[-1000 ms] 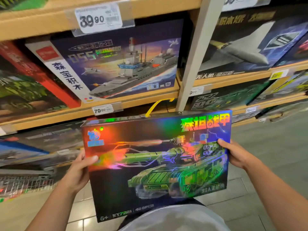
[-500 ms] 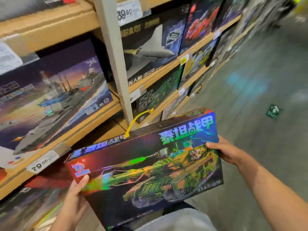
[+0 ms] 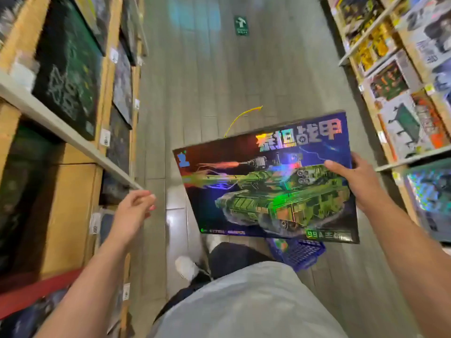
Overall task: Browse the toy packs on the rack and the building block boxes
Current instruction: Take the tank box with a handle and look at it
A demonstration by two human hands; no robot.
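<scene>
You are mid-browse with one building block box in hand: the tank box (image 3: 266, 179) hangs over the aisle floor (image 3: 219, 76), carried by your right hand (image 3: 353, 176) alone, whose grip is clamped on the box's right edge, thumb across the printed face and fingers hidden behind. Your left hand (image 3: 134, 211) is off the box, well to its left, near the left shelf rack (image 3: 61, 128); its fingers are loosely curled and hold nothing. The box is a broad, flat cardboard rectangle with a glossy holographic face showing a green tank, and a thin yellow carry strap (image 3: 241, 118) arcs up from its top edge. Judged from this, the inspection of this box is ending or shifting; the next move calls either for the left hand back on the box's left edge to steady so wide a panel, or for a deliberate lowering toward the blue mesh basket (image 3: 300, 252) just below the box. A one-sided hold on slick card invites tilt. Further boxes stand on the right shelf rack (image 3: 390, 118), right of the box, blurred
</scene>
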